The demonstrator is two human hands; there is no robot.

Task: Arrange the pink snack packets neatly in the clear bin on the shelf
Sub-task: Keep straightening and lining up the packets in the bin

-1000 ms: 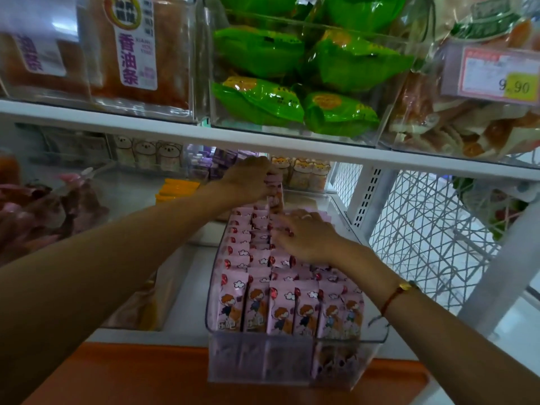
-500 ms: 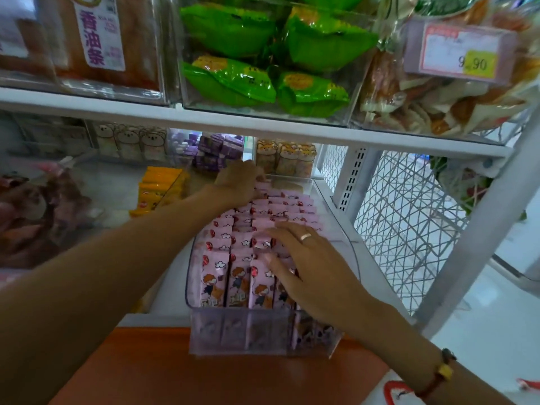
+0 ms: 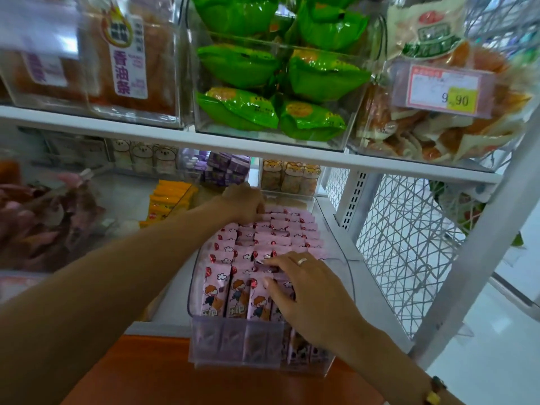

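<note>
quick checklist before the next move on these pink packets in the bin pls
1. Clear bin seated on the shelf: cannot tell; its front end sticks out past the shelf edge.
2. Pink snack packets in even rows: ok at the back and the left; not ok under the right hand, where some lie tilted.
3. Left hand at the far end of the rows: ok, it touches the rear packets; whether it grips one is hidden.
4. Right hand placement: ok, fingers spread flat on the front rows.
5. Neighbouring orange packets clear of the bin: ok, they sit apart to the left.
</note>
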